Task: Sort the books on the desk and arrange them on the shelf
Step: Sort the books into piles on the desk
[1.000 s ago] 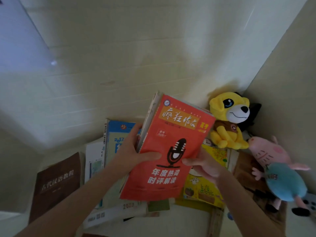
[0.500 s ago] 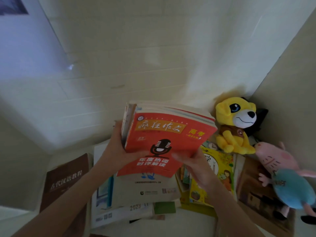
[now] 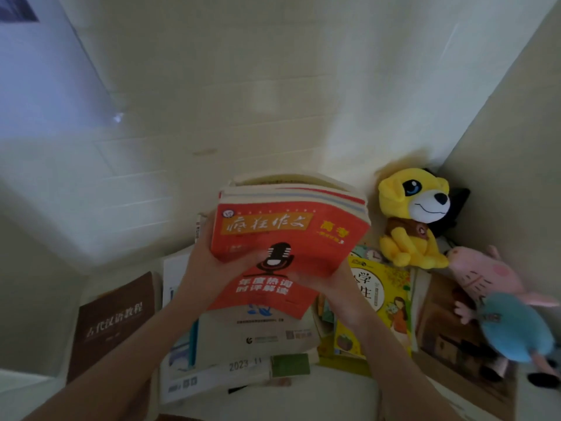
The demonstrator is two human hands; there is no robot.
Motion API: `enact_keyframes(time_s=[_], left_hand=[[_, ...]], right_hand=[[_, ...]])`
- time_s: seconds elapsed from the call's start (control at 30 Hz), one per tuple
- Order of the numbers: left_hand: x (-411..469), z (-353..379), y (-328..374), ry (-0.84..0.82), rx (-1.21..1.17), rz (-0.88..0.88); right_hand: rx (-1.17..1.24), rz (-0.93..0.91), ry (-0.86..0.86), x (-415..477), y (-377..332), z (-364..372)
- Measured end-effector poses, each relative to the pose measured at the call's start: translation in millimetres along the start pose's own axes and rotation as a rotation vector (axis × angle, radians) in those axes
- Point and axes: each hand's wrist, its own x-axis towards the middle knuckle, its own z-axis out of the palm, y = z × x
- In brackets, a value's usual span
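Observation:
A red book (image 3: 291, 238) with a black microphone on its cover tops a small stack of books that I hold up with both hands above the desk. My left hand (image 3: 209, 265) grips the stack's left edge, thumb on the red cover. My right hand (image 3: 328, 278) holds the lower right of the cover, thumb on top. Below lies a pile of white books (image 3: 258, 332). A brown book (image 3: 112, 320) lies flat at the left and a yellow children's book (image 3: 382, 299) at the right.
A yellow plush dog (image 3: 409, 214) sits in the back right corner against the wall. A pink and blue plush pig (image 3: 504, 305) lies in front of it on a brown book (image 3: 449, 344). Cream walls close in behind and at the right.
The stack with the red book has tilted flatter, its top edge now facing me. More books under the red one show. Both hands keep their hold.

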Motion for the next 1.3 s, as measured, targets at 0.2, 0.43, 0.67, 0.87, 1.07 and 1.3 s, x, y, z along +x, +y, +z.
enact_keyframes(time_s=[0.2,0.43,0.67,0.87,1.07,1.3], left_hand=[[10,-8,3,0.035,0.040,0.004],[20,-4,8,0.104,-0.031,-0.011],[44,-24,-11,0.128,-0.079,-0.360],[35,-49,-53,0.008,0.078,-0.539],[34,-73,-69,0.059,0.093,-0.614],[33,-88,-80,0.075,0.109,-0.706]], right_hand=[[-0.026,0.050,0.113,8,9,-3],[-0.159,0.128,0.105,10,-8,-4],[-0.326,0.386,-0.045,23,-13,1],[-0.281,0.542,-0.105,9,32,17],[-0.347,0.540,-0.098,19,51,37],[-0.750,0.504,-0.046,27,59,56]])
